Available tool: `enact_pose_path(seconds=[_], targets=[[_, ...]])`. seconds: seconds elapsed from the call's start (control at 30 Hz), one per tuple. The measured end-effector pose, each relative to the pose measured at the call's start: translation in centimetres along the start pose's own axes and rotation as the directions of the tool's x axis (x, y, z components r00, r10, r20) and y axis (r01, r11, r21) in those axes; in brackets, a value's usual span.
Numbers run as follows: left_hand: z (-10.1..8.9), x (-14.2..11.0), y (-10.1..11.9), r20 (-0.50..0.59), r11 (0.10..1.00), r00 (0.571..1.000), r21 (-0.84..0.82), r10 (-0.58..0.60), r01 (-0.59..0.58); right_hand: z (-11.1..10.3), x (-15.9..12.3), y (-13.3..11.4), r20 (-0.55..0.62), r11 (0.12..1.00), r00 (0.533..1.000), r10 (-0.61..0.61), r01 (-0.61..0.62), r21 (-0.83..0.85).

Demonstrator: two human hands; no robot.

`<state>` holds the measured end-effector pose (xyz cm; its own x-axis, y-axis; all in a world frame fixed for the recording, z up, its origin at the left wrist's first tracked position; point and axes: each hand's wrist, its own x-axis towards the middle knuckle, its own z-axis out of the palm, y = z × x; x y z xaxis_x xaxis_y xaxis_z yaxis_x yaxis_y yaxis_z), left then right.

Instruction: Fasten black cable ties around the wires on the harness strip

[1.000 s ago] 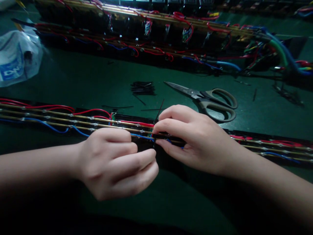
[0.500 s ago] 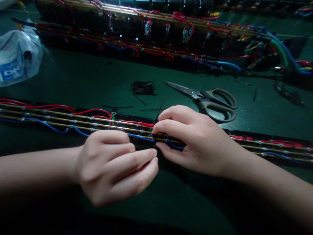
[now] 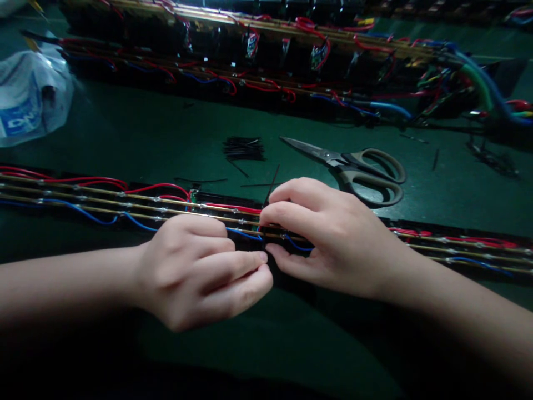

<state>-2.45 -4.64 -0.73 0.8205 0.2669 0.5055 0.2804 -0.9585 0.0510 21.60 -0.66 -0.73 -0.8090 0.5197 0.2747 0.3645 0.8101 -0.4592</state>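
Note:
A long black strip with brass rods and red and blue wires (image 3: 89,195) lies across the green table. A thin black cable tie (image 3: 272,183) crosses it near the middle, one end sticking up past the far edge. My left hand (image 3: 204,272) is closed in a pinch at the tie's near end, thumb and forefinger pressed together; their tips hide most of that end. Thumb and fingers of my right hand (image 3: 328,236) grip the wired strip from both edges, right beside the tie. How the tie runs under the strip is hidden.
Beyond the strip lie a pile of black cable ties (image 3: 244,149) and scissors (image 3: 353,166) with grey-black handles. A plastic bag (image 3: 33,100) sits at the left. Larger wired assemblies (image 3: 250,50) stretch across the back. Dark scraps (image 3: 493,158) lie at the right.
My left hand has shifted slightly up and to the right, its pinch closer to the strip. The right hand has stayed almost in place.

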Motion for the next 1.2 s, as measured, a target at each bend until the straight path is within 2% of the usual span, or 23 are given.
enact_pose_path(seconds=[0.23,0.43,0.53,0.63,0.67,0.77,1.1,1.2], targets=[[0.4,-0.3,0.2,0.018,1.000,1.000,-0.018,-0.024,0.024,0.0,0.0,0.0,0.006,1.000,1.000,0.009,-0.009,0.002],[0.6,-0.6,0.5,-0.131,0.993,0.985,0.031,-0.110,0.115,-0.1,-0.1,0.1,0.017,1.000,1.000,0.002,-0.002,0.017],[0.6,-0.8,0.4,-0.162,0.986,0.974,0.016,-0.160,0.165,-0.2,-0.1,0.1,0.020,1.000,1.000,0.000,0.000,0.018],[0.2,-0.6,0.0,-0.073,0.995,0.993,0.004,-0.096,0.096,-0.2,-0.1,0.0,0.015,1.000,1.000,-0.001,0.001,0.010],[0.1,-0.4,-0.2,0.023,0.999,0.999,-0.008,-0.031,0.031,-0.2,0.0,0.0,0.013,1.000,1.000,-0.002,0.002,0.008],[0.0,-0.2,-0.6,0.037,0.998,0.998,-0.031,0.048,-0.047,-0.1,0.0,0.1,0.005,1.000,1.000,-0.012,0.012,-0.003],[0.1,0.3,-0.5,0.152,0.998,0.988,0.038,0.038,-0.044,0.0,-0.2,0.1,0.007,1.000,1.000,-0.012,0.012,-0.009],[0.2,0.2,-0.5,0.141,0.999,0.990,0.020,0.027,-0.030,0.0,-0.1,0.1,0.011,1.000,1.000,-0.012,0.013,-0.005]])
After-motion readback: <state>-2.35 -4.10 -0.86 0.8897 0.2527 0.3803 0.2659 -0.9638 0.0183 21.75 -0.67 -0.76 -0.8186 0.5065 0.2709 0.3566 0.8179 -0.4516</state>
